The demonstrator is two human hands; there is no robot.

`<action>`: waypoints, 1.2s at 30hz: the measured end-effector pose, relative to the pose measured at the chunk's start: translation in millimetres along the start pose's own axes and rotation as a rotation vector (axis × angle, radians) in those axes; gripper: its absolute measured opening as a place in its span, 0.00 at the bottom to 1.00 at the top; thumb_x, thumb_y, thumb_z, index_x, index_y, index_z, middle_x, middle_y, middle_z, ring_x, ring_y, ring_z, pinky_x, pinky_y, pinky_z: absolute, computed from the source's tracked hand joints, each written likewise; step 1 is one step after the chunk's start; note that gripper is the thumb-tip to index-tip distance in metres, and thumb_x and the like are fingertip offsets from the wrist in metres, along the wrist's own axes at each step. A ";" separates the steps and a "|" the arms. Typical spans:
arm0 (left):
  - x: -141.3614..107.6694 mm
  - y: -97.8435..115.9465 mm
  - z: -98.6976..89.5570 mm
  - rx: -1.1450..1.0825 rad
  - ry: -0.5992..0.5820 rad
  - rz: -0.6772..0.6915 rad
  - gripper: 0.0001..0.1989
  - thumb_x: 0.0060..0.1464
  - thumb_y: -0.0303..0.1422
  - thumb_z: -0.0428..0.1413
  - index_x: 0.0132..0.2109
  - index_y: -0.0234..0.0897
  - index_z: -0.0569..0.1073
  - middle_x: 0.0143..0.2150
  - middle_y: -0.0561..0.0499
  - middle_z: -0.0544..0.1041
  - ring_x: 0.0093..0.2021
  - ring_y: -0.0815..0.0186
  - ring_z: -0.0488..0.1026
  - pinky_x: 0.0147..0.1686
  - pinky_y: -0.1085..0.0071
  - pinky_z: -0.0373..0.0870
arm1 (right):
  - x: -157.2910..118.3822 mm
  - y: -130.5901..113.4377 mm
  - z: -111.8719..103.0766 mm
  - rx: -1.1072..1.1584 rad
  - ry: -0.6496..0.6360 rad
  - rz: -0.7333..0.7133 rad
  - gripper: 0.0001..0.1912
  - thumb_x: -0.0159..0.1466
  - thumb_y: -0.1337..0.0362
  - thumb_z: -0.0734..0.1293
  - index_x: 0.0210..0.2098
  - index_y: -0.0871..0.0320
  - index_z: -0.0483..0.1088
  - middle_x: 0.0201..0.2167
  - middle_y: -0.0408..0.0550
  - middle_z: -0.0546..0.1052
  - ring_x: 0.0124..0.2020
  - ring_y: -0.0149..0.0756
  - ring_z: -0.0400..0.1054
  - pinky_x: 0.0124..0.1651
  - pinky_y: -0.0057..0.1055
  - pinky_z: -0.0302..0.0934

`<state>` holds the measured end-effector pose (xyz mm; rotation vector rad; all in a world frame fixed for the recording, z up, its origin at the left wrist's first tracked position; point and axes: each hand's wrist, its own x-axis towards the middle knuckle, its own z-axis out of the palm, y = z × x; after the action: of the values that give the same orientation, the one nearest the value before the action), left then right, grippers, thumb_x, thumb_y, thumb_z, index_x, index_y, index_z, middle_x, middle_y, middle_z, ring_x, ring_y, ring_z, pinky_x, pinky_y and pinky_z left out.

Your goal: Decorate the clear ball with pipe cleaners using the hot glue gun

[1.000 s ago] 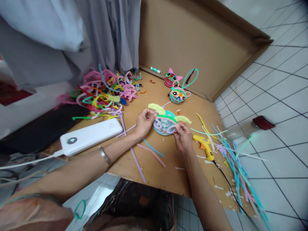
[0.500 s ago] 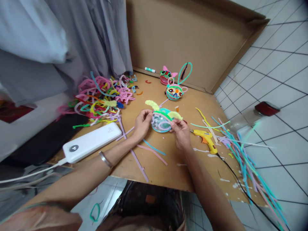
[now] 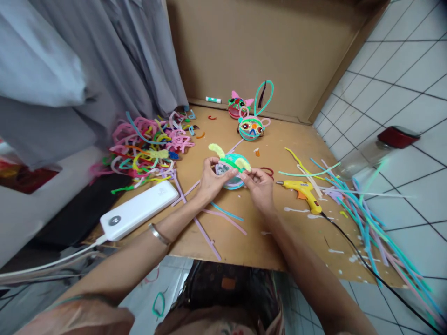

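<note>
Between my hands, over the middle of the table, is a round pipe-cleaner ornament (image 3: 232, 159) with a clear front, a green and teal top and two fuzzy yellow ears. My left hand (image 3: 214, 180) grips its left side, with the thumb laid across the front. On the right side, my right hand (image 3: 260, 186) pinches the edge just below the right ear. Fingers cover part of the front, where some lilac pipe cleaner shows. Behind it stand two decorated round ornaments: one teal with a looped hanger (image 3: 250, 129), one red with pink ears (image 3: 239, 106).
A yellow glue gun (image 3: 303, 191) lies right of my hand, its black cord trailing off. Pipe cleaners lie in a tangled heap (image 3: 146, 144) at left and a long bundle (image 3: 370, 228) at right. A white power bank (image 3: 138, 210) and a red-lidded jar (image 3: 370, 151) flank the table.
My left thumb has moved across the front of the ornament toward my right fingers, bringing the hands closer together. The whole view has shifted slightly.
</note>
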<state>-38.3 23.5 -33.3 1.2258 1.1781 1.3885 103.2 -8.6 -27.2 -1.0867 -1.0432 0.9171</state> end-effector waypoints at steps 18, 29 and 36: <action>5.7 1.1 -2.2 0.027 0.060 -0.031 0.30 0.36 0.42 0.70 0.41 0.39 0.62 0.37 0.55 0.69 0.38 0.67 0.71 0.42 0.69 0.67 | -8.7 -0.7 -1.0 -0.014 -0.090 -0.125 0.08 0.59 0.58 0.70 0.33 0.54 0.68 0.26 0.38 0.69 0.26 0.28 0.64 0.32 0.28 0.62; 4.8 -3.8 -2.2 0.047 0.043 -0.002 0.31 0.36 0.44 0.70 0.42 0.39 0.62 0.42 0.53 0.69 0.39 0.67 0.70 0.41 0.70 0.66 | -9.1 3.4 -2.6 -0.211 -0.050 -0.230 0.04 0.62 0.61 0.67 0.32 0.53 0.69 0.28 0.42 0.71 0.32 0.33 0.67 0.34 0.29 0.62; 3.8 -1.3 -1.6 0.094 0.047 0.000 0.31 0.36 0.44 0.69 0.42 0.40 0.62 0.41 0.53 0.69 0.39 0.66 0.70 0.41 0.69 0.65 | -7.5 1.7 3.1 -0.120 0.011 -0.131 0.07 0.59 0.58 0.68 0.30 0.54 0.68 0.24 0.39 0.69 0.25 0.29 0.63 0.30 0.28 0.60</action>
<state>-40.2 27.3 -34.2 1.2642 1.2883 1.3815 98.1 -14.6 -30.0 -1.1077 -1.1581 0.7510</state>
